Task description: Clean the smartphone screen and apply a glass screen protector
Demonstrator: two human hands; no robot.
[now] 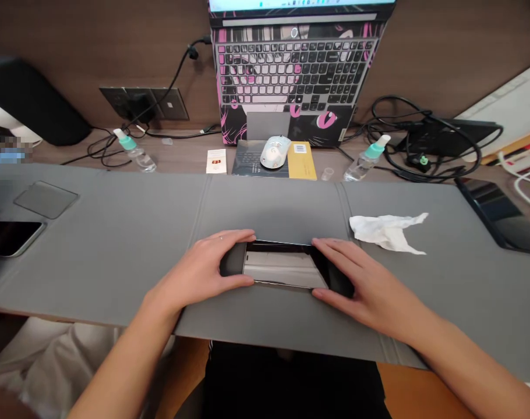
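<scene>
A dark smartphone (282,266) with a glossy, reflecting screen is sideways in front of me, on or just above the grey desk mat. My left hand (204,265) grips its left end, fingers on the far long edge and thumb on the near one. In the same way my right hand (356,276) clasps the right end between thumb and fingers. Both ends of the phone are partly hidden by the hands. Just beyond my right hand lies a crumpled white wipe (388,231).
A grey desk mat (116,244) covers the desk. Behind it stand a laptop (295,75), a mouse (274,152) and two spray bottles (138,152) (366,160). At left are a clear sheet (46,199) and another phone (18,237); at right, a black tablet-like device (503,215) and cables (426,110).
</scene>
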